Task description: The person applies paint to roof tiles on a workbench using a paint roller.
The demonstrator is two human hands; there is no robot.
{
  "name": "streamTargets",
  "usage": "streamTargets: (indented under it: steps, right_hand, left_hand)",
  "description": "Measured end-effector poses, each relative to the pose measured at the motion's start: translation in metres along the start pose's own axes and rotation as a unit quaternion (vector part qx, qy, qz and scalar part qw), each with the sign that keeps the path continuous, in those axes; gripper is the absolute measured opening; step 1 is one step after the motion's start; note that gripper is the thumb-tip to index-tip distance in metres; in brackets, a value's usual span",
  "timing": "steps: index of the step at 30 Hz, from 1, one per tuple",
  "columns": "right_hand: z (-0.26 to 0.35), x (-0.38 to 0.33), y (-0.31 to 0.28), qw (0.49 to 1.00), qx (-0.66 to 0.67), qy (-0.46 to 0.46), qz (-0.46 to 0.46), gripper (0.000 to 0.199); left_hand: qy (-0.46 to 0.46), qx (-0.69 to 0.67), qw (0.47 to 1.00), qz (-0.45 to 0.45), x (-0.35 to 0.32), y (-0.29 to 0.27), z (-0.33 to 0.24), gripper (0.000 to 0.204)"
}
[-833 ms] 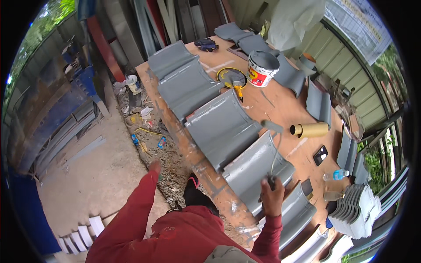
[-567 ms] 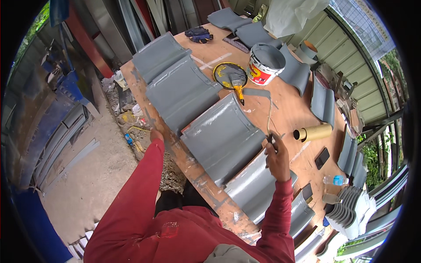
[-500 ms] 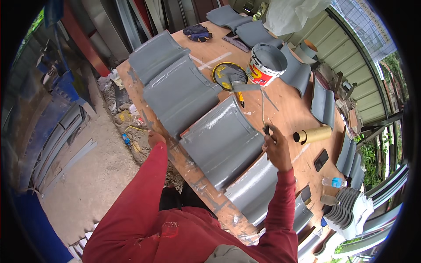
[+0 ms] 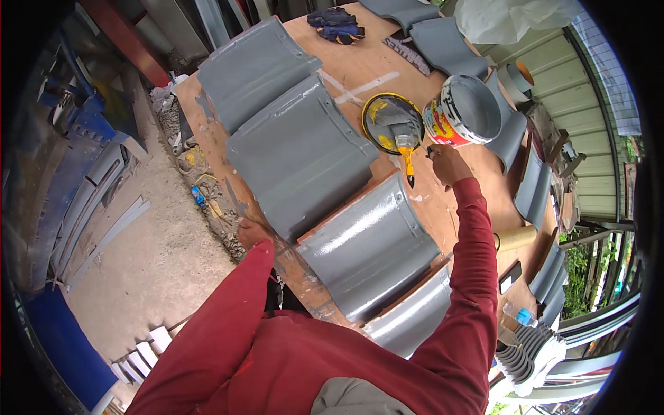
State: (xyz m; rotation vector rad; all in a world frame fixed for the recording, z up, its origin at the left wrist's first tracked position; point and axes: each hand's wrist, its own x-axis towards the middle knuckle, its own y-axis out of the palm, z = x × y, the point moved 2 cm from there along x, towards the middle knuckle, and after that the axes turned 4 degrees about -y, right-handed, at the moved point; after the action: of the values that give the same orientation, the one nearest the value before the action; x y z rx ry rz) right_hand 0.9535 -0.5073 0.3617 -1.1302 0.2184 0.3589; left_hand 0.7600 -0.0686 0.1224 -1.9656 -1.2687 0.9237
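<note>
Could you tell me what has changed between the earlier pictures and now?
The right hand has moved forward, from above a gray tile to beside the paint bucket, still gripping the roller handle. The left hand has come to the edge of the table. Nothing was let go. The bucket, the brush on the lid and the tiles stayed put.

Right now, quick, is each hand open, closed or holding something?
Left hand: by the table; can't tell if open or closed.
Right hand: closed, holding a dark handle near the bucket.

Handle [image 4: 430, 151] mostly hidden by right fingers [image 4: 443, 160]; top tile [image 4: 401, 7] cropped
</note>
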Motion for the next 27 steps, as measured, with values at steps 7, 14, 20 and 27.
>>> streamTargets:
  steps: [7,14,20,27]
  right_hand:
    - [0.004,-0.018,-0.013,0.974,0.157,0.158,-0.039,0.027]
    - [0.000,-0.009,0.018,0.993,0.033,0.043,-0.106,0.027]
    - [0.023,-0.068,-0.021,0.959,0.173,-0.007,-0.223,0.026]
    - [-0.005,-0.102,-0.120,0.942,0.128,0.116,-0.287,0.039]
  left_hand:
    - [0.016,0.013,1.000,-0.010,0.001,0.005,0.007,0.062]
    - [-0.069,-0.026,0.997,0.017,0.003,0.005,0.009,0.066]
    - [-0.030,0.003,1.000,0.001,-0.004,-0.005,-0.004,0.066]
    - [-0.025,0.056,0.998,-0.003,0.009,0.010,0.012,0.064]
